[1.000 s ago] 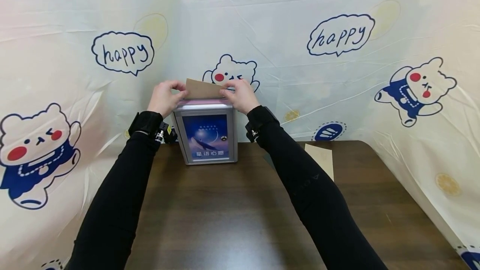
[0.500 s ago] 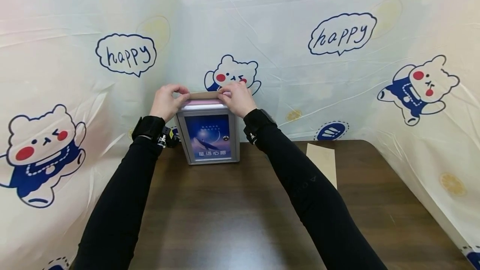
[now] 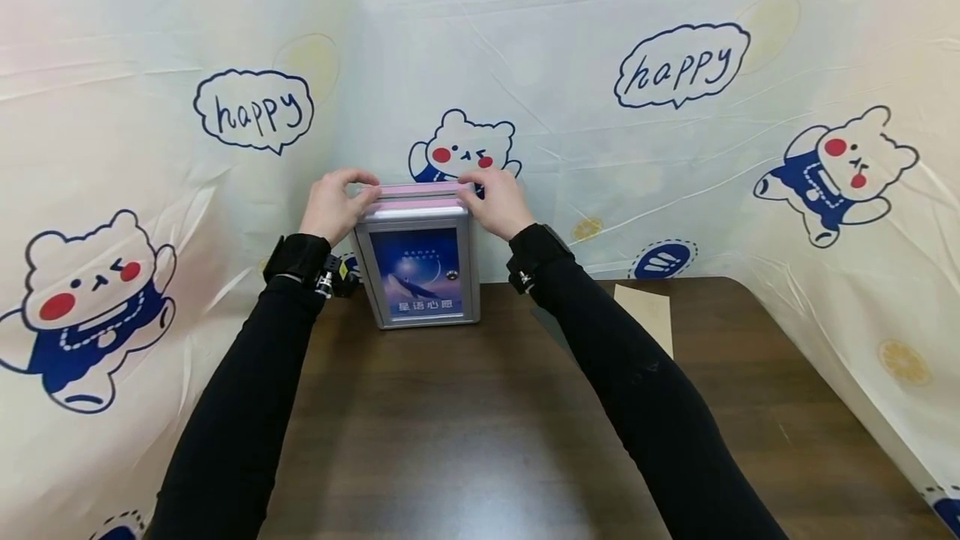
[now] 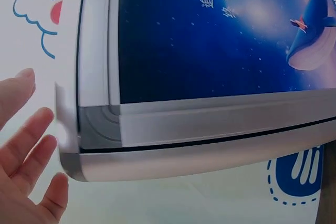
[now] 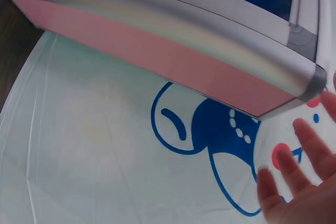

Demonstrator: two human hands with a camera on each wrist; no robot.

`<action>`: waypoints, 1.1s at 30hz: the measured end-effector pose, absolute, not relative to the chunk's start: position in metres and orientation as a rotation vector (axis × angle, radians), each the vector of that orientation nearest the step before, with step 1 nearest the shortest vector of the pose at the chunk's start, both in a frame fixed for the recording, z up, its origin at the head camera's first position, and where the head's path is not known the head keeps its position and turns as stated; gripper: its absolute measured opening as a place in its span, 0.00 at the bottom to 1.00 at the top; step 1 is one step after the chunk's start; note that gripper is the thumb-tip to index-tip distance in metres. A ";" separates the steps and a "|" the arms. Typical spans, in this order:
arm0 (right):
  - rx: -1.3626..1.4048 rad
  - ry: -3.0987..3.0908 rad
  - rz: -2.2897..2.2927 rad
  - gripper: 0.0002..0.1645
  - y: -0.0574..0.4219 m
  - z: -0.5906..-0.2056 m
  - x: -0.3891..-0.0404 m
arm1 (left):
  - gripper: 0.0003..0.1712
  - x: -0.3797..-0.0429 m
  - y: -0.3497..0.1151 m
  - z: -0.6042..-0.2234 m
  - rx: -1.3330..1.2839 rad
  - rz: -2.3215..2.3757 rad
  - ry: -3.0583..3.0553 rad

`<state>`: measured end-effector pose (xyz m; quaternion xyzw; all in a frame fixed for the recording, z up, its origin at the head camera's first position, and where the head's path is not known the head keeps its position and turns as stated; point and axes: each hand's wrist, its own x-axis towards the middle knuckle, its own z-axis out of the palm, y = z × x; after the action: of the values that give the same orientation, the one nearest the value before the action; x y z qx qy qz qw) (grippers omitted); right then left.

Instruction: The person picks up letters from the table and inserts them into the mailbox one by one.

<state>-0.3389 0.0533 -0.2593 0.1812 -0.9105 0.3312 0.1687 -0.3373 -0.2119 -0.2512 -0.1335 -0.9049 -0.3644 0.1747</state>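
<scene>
A silver-framed suggestion box [image 3: 468,273] stands upright at the back of the table, its blue front showing a whale picture and a small round lock. Its pink top [image 3: 416,203] has a dark slot [image 3: 420,195] running across it. My left hand [image 3: 330,205] is at the top left corner, fingers loosely bent; the left wrist view shows the fingers [image 4: 31,145] spread beside the frame, holding nothing. By the top right corner is my right hand [image 3: 498,200], whose relaxed fingers [image 5: 294,169] also hold nothing. No paper shows above the slot.
A tan paper piece [image 3: 651,315] lies on the brown table [image 3: 450,423] at right, partly behind my right sleeve. A dark flat thing [image 3: 553,330] shows under that sleeve. A cartoon-printed cloth [image 3: 562,65] hangs behind and at both sides.
The tan paper both hands pinched above the box has gone down into the slot and out of sight. My right hand has let go and moved slightly right.
</scene>
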 end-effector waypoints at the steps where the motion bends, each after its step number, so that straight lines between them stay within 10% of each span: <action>1: 0.505 -2.574 0.961 0.20 0.055 -0.259 -0.336 | 0.16 -0.336 -0.211 -0.250 -0.385 -1.028 -2.556; 15: 0.498 -2.507 1.009 0.20 0.083 -0.287 -0.262 | 0.11 -0.274 -0.168 -0.256 -0.666 -1.032 -2.360; 33: 0.363 -2.817 1.189 0.25 0.135 -0.382 -0.176 | 0.14 -0.231 -0.154 -0.360 -0.710 -1.262 -2.594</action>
<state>-0.1761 0.1348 -0.3820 0.1178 -0.9144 0.3861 0.0313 -0.2313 -0.1543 -0.3598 -0.2382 -0.8700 -0.4232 0.0851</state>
